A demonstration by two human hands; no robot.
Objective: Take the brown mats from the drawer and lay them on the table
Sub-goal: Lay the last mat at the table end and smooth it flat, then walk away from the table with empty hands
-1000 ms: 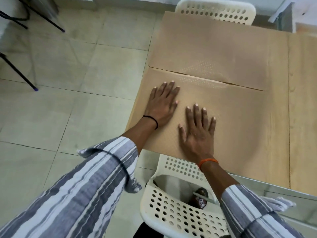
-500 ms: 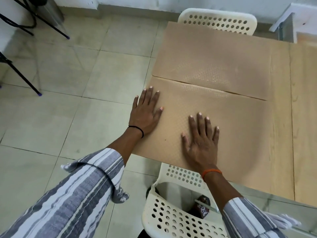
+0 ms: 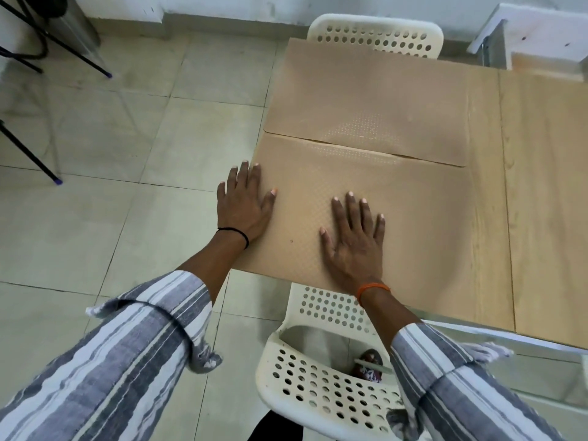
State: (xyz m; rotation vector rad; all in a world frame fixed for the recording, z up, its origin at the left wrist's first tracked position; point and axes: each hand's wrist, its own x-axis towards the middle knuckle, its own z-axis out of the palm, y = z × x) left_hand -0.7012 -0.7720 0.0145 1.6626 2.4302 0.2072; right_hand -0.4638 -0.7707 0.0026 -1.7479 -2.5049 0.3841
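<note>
Two brown dotted mats lie flat on the light wooden table (image 3: 541, 218). The far mat (image 3: 366, 100) covers the table's far left part. The near mat (image 3: 413, 224) lies in front of it, and the far mat's near edge overlaps it slightly. My left hand (image 3: 245, 205) lies flat with straight fingers at the near mat's left edge, partly past the table's side. Flat on the near mat, close to its front edge, rests my right hand (image 3: 353, 243) with its fingers spread.
A white perforated chair (image 3: 318, 386) is tucked under the table's near edge, and another (image 3: 375, 33) stands at the far end. Black stand legs (image 3: 28, 154) reach over the tiled floor at the left. A white cabinet (image 3: 541, 33) stands at the back right.
My left hand has slid left across the near mat to its left edge. My right hand has stayed flat in nearly the same spot.
</note>
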